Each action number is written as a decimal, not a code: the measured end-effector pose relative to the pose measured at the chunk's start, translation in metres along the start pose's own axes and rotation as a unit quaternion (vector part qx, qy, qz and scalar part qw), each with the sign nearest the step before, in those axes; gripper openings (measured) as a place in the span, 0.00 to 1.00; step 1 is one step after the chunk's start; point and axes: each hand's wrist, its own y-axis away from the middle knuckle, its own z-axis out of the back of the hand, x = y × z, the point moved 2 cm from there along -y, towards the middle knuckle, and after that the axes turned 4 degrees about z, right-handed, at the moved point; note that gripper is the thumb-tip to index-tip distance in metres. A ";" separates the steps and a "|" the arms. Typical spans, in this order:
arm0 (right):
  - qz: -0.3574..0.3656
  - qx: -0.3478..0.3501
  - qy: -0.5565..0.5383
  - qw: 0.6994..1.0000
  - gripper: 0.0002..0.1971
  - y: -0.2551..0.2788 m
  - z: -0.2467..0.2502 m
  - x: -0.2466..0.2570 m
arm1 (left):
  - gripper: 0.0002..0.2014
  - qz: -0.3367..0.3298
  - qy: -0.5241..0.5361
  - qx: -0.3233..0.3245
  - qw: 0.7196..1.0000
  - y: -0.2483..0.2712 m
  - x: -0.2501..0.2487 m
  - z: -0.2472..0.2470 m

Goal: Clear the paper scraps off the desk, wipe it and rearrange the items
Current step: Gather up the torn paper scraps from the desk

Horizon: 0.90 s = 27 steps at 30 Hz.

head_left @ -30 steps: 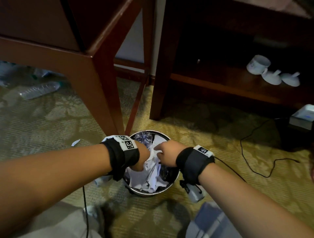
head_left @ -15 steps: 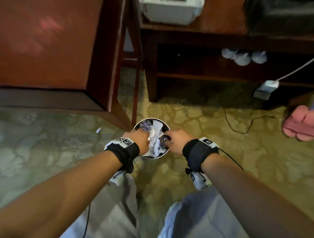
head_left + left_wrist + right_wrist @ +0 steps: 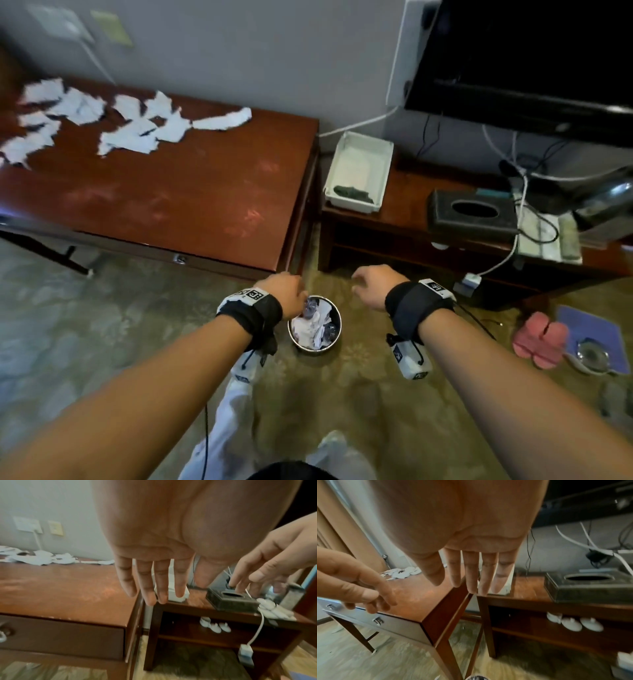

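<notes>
Several torn white paper scraps point(image 3: 102, 116) lie across the far left of the red-brown desk point(image 3: 178, 192); they also show as paper scraps point(image 3: 42, 557) in the left wrist view and paper scraps point(image 3: 402, 573) in the right wrist view. On the carpet stands a round metal bin point(image 3: 314, 323) full of white paper and plastic bottles. My left hand point(image 3: 289, 294) hovers above the bin's left rim, empty, its fingers point(image 3: 150, 588) straight. My right hand point(image 3: 371, 286) hangs empty to the right of the bin, its fingers point(image 3: 471, 577) straight.
A lower wooden stand point(image 3: 411, 222) right of the desk carries a white tray point(image 3: 359, 171), a dark tissue box point(image 3: 474, 214) and cables; white cups point(image 3: 573, 622) sit on its shelf. A black TV point(image 3: 531, 58) hangs above. Pink slippers point(image 3: 541, 337) lie on the carpet.
Both hands have come up out of the bin and apart, empty. My view has risen from the bin and floor to the desk top and the stand.
</notes>
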 end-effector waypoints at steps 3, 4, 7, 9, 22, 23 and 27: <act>0.021 -0.026 0.031 0.999 0.21 0.003 0.037 0.029 | 0.18 0.005 0.025 -0.045 0.999 0.016 0.015 0.034; 0.023 -0.040 0.034 0.998 0.21 0.002 0.045 0.039 | 0.18 0.003 0.028 -0.056 0.998 0.019 0.023 0.044; 0.023 -0.067 0.037 0.997 0.21 0.001 0.058 0.075 | 0.19 0.002 0.034 -0.070 0.997 0.026 0.052 0.067; 0.018 -0.078 0.032 0.996 0.21 0.000 0.061 0.103 | 0.20 0.000 0.037 -0.070 0.997 0.031 0.078 0.082; 0.021 -0.144 0.042 0.988 0.21 -0.061 0.094 0.282 | 0.22 0.056 0.014 -0.126 0.990 0.052 0.309 0.179; 0.024 -0.142 0.044 0.989 0.21 -0.071 0.097 0.294 | 0.22 0.059 0.019 -0.123 0.990 0.049 0.322 0.184; 0.048 -0.131 0.049 0.989 0.21 -0.124 0.106 0.342 | 0.21 0.074 0.041 -0.119 0.989 0.031 0.364 0.207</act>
